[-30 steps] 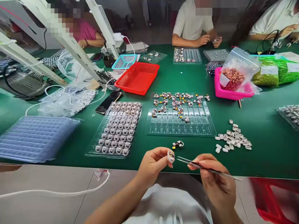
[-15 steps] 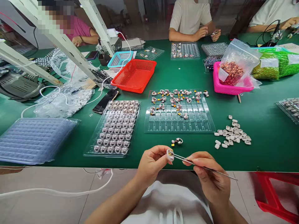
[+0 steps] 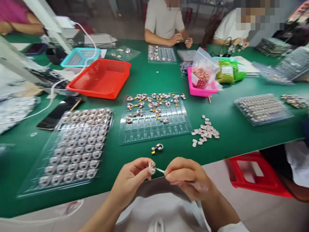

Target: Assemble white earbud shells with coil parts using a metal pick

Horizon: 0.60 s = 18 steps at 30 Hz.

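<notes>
One small white part (image 3: 151, 168) sat pinched in the left hand (image 3: 130, 178), near the front edge of the green table (image 3: 178, 149), while the right hand (image 3: 188, 178) gripped tweezers (image 3: 160, 170), tip right at that part!

bright, fairly even light covers the green tabletop (image 3: 145, 80), with a pale sheen toward the right; the background along the top is dim. faint highlights line the clear tray (image 3: 169, 129). the left edge looks stretched and smeared. the small white piece (image 3: 152, 168), low centre, lacks fine detail.
</notes>
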Each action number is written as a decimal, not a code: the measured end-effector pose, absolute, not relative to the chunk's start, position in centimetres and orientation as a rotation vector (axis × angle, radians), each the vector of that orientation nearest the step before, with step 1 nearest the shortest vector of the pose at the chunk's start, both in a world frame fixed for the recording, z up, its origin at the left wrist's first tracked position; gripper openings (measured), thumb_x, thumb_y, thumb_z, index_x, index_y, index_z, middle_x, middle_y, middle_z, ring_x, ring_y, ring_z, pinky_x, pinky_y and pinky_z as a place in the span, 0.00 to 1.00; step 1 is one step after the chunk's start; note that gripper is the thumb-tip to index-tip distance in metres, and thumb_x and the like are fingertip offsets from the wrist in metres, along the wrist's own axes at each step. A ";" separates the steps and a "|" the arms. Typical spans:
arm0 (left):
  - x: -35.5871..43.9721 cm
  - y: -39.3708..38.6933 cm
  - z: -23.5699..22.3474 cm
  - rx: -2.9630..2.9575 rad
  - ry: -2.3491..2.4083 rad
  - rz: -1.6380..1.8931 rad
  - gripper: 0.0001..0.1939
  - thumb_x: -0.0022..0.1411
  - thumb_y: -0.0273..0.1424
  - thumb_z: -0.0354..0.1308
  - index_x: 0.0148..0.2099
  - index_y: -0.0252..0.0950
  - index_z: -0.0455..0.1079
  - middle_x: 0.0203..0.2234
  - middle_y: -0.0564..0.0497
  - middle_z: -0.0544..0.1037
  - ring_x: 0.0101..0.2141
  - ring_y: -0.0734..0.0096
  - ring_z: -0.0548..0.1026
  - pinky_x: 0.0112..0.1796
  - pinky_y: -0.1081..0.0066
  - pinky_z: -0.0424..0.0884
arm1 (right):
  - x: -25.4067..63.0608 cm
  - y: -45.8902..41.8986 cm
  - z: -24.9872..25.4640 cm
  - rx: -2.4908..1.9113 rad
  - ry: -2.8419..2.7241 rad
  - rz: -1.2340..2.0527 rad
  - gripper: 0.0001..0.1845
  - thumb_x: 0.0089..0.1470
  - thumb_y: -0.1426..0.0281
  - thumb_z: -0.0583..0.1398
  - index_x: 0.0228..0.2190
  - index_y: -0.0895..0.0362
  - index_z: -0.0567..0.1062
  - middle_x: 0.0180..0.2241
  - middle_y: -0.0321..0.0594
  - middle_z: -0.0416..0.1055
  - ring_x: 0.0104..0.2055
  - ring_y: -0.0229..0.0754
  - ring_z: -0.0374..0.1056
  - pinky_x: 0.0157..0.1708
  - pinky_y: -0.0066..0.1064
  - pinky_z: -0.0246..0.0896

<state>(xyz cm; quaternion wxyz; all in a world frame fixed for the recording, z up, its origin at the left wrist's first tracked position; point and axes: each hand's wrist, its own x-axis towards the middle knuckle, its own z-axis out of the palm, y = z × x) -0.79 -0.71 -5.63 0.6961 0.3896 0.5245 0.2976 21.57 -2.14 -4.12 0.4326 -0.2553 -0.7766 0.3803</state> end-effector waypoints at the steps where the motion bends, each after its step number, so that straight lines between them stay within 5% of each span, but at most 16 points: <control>1: -0.5 -0.6 -5.7 0.896 1.174 0.634 0.14 0.54 0.41 0.66 0.34 0.34 0.75 0.27 0.52 0.74 0.27 0.79 0.69 0.31 0.79 0.67 | 21.8 -2.1 -3.7 -0.615 -2.037 0.895 0.21 0.59 0.82 0.57 0.52 0.54 0.69 0.44 0.46 0.73 0.44 0.41 0.71 0.45 0.36 0.69; 7: 0.7 0.0 -6.0 0.954 1.189 0.556 0.14 0.53 0.41 0.62 0.32 0.33 0.73 0.25 0.53 0.71 0.25 0.79 0.66 0.30 0.77 0.65 | 25.5 -3.2 -2.8 -0.867 -1.824 0.917 0.10 0.65 0.73 0.55 0.47 0.54 0.72 0.39 0.44 0.72 0.44 0.43 0.70 0.43 0.37 0.68; 13: 0.9 0.3 -6.5 0.986 1.212 0.537 0.16 0.55 0.44 0.61 0.32 0.34 0.72 0.22 0.54 0.68 0.25 0.79 0.64 0.30 0.76 0.61 | 33.4 -1.2 -4.0 -1.759 -1.656 0.172 0.10 0.66 0.68 0.55 0.45 0.55 0.74 0.41 0.42 0.72 0.44 0.42 0.70 0.44 0.34 0.63; 18: 1.8 0.5 -6.8 1.023 1.186 0.540 0.16 0.57 0.43 0.59 0.33 0.34 0.71 0.21 0.55 0.67 0.25 0.78 0.64 0.31 0.75 0.60 | 34.7 2.3 -6.2 -1.885 -1.984 0.158 0.11 0.64 0.68 0.56 0.42 0.57 0.77 0.43 0.44 0.72 0.43 0.44 0.71 0.42 0.34 0.64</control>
